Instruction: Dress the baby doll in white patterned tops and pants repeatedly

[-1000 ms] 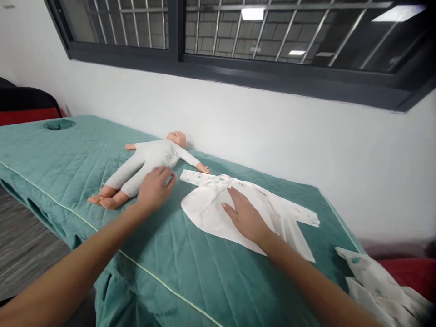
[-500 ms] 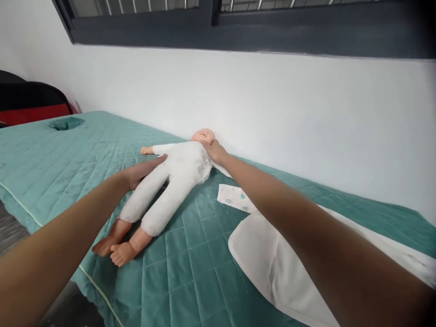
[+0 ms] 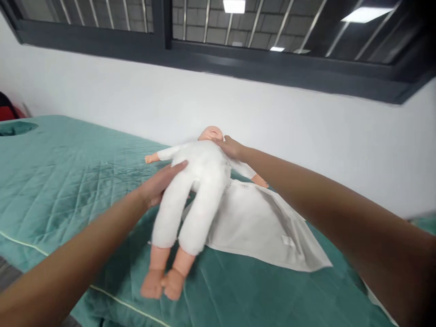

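Observation:
A baby doll (image 3: pixel 204 170) with a white cloth body and pink vinyl head, hands and feet lies face up between my hands. My left hand (image 3: pixel 163 181) grips its hip from the side, thumb on top and fingers partly hidden beneath. At the neck and shoulder, my right hand (image 3: pixel 231 147) is closed on the doll, with some fingers out of sight behind it. A white garment or cloth (image 3: pixel 252 222) is spread to the right, and the doll's side overlaps its edge. Whether the doll's back touches the bed is unclear.
The bed has a green quilted cover (image 3: pixel 85 159) with a face hole (image 3: pixel 18 128) at far left. A white wall (image 3: pixel 136 100) runs behind it, below a dark-framed window (image 3: pixel 218 61) with bars. Something red and black (image 3: pixel 7 109) stands at the left edge.
The doll has moved right with both hands and now overlaps the white cloth. Its legs point more toward me. The camera view has shifted right, and the small patterned piece no longer shows.

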Demonstrator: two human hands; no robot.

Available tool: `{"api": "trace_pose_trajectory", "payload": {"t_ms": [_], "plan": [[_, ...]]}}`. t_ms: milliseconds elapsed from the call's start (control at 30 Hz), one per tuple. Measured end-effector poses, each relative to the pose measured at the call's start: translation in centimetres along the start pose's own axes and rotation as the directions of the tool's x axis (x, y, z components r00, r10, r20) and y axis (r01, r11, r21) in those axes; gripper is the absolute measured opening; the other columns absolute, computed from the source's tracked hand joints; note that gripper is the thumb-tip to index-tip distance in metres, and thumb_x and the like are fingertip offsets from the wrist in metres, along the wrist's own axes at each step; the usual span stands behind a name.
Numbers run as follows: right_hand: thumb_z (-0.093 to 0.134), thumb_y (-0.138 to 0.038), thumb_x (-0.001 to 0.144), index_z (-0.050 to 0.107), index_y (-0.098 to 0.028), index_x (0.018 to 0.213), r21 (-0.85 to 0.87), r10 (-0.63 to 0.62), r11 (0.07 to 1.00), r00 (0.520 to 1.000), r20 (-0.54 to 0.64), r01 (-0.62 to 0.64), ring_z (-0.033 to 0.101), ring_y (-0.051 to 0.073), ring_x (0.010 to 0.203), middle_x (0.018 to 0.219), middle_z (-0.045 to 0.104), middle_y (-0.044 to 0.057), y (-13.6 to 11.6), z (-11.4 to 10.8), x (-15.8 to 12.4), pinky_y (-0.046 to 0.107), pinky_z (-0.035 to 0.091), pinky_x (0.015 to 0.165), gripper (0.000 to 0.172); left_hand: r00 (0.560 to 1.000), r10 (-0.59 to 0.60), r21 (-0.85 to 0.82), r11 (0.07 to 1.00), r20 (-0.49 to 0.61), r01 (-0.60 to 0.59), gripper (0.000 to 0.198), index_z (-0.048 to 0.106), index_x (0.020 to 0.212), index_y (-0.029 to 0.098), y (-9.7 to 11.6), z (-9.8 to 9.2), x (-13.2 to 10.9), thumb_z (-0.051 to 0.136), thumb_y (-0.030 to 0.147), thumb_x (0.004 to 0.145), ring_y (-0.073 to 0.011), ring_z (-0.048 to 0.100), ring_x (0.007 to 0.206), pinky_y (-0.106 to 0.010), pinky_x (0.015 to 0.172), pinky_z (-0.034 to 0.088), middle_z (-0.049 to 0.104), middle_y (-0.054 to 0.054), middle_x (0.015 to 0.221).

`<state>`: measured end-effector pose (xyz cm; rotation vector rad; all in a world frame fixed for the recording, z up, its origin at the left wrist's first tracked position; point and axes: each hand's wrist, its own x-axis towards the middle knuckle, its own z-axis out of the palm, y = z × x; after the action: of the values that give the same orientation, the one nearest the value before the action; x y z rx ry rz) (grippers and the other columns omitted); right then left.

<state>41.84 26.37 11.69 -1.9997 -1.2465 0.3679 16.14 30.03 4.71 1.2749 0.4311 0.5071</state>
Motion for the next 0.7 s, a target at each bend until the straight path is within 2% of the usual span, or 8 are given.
{"api": "trace_pose_trajectory", "payload": {"t_ms": [100, 167, 300, 367, 467, 567, 633, 700], "plan": [[0.059, -0.074, 0.077, 0.045, -0.009, 0.14, -0.107, 0.134, 0.985, 0.991, -0.011, -0.135, 0.054, 0.035, 0.127, 0.146, 0.049, 0.023, 4.4, -6.1, -4.4, 0.047, 0.045, 0.106, 0.091, 0.992, 0.112, -0.032, 0.993, 0.057, -0.111, 0.065, 0.06, 0.128, 0.019, -3.0, 7.7, -0.1, 0.061, 0.063, 0.079, -0.0338, 0.07, 0.094, -0.046, 0.079, 0.057, 0.073, -0.016, 0.107], [0.056, -0.076, 0.078, 0.043, -0.01, 0.143, -0.127, 0.192, 0.973, 0.981, -0.012, -0.192, 0.053, 0.036, 0.129, 0.147, 0.047, 0.022, 7.4, -9.0, -7.1, 0.046, 0.044, 0.106, 0.093, 0.987, 0.122, -0.053, 0.992, 0.11, -0.116, 0.071, 0.055, 0.134, 0.02, -5.1, 12.0, -0.1, 0.061, 0.063, 0.079, -0.0341, 0.069, 0.099, -0.045, 0.083, 0.057, 0.07, -0.018, 0.115], [0.054, -0.075, 0.08, 0.044, -0.012, 0.142, -0.125, 0.257, 0.959, 0.966, -0.007, -0.255, 0.057, 0.036, 0.124, 0.145, 0.052, 0.021, 12.0, -11.1, -11.1, 0.043, 0.047, 0.102, 0.089, 0.981, 0.058, -0.062, 0.997, 0.185, -0.048, 0.08, 0.048, 0.14, 0.02, -8.5, 17.1, -0.1, 0.064, 0.064, 0.076, -0.0326, 0.069, 0.102, -0.043, 0.087, 0.056, 0.068, -0.02, 0.121], [0.052, -0.075, 0.081, 0.043, -0.012, 0.144, -0.13, 0.272, 0.954, 0.962, -0.009, -0.271, 0.058, 0.034, 0.124, 0.144, 0.052, 0.02, 13.7, -10.7, -11.8, 0.043, 0.047, 0.102, 0.089, 0.983, 0.031, -0.05, 0.998, 0.183, -0.022, 0.08, 0.049, 0.139, 0.02, -9.4, 17.8, -0.1, 0.065, 0.064, 0.075, -0.0311, 0.069, 0.099, -0.042, 0.087, 0.056, 0.069, -0.02, 0.119], [0.045, -0.078, 0.083, 0.037, -0.013, 0.148, -0.142, 0.275, 0.952, 0.961, 0.001, -0.272, 0.057, 0.034, 0.124, 0.145, 0.052, 0.02, 15.5, -10.2, -11.7, 0.045, 0.044, 0.103, 0.092, 0.988, -0.01, 0.006, 1.0, 0.153, 0.009, 0.073, 0.053, 0.136, 0.019, -9.4, 17.3, -0.1, 0.062, 0.064, 0.079, -0.0285, 0.07, 0.093, -0.039, 0.083, 0.056, 0.071, -0.018, 0.112], [0.035, -0.079, 0.086, 0.028, -0.015, 0.152, -0.345, 0.239, 0.913, 0.971, 0.017, -0.218, 0.058, 0.036, 0.122, 0.14, 0.055, 0.022, 16.2, -11.0, -10.7, 0.048, 0.042, 0.102, 0.093, 0.993, -0.056, 0.212, 0.977, 0.105, 0.033, 0.059, 0.063, 0.123, 0.017, -8.5, 15.6, 0.6, 0.049, 0.063, 0.088, -0.026, 0.069, 0.085, -0.038, 0.077, 0.055, 0.073, -0.013, 0.101], [0.029, -0.077, 0.089, 0.029, -0.013, 0.151, -0.568, 0.196, 0.806, 0.981, -0.01, -0.167, 0.062, 0.04, 0.113, 0.127, 0.064, 0.024, 15.5, -11.9, -10.0, 0.052, 0.043, 0.096, 0.089, 0.999, 0.02, 0.481, 0.876, 0.037, -0.036, 0.048, 0.069, 0.11, 0.017, -8.0, 14.2, 1.7, 0.042, 0.054, 0.094, -0.0247, 0.068, 0.083, -0.038, 0.077, 0.053, 0.073, -0.01, 0.095], [0.027, -0.071, 0.093, 0.036, -0.013, 0.147, -0.693, 0.118, 0.708, 0.991, -0.069, -0.132, 0.065, 0.039, 0.103, 0.112, 0.07, 0.022, 13.8, -11.8, -9.6, 0.051, 0.045, 0.088, 0.079, 0.981, 0.191, 0.789, 0.601, 0.013, -0.128, 0.037, 0.069, 0.106, 0.018, -8.1, 13.1, 3.0, 0.041, 0.04, 0.097, -0.0253, 0.066, 0.09, -0.039, 0.082, 0.05, 0.072, -0.009, 0.1]]}}
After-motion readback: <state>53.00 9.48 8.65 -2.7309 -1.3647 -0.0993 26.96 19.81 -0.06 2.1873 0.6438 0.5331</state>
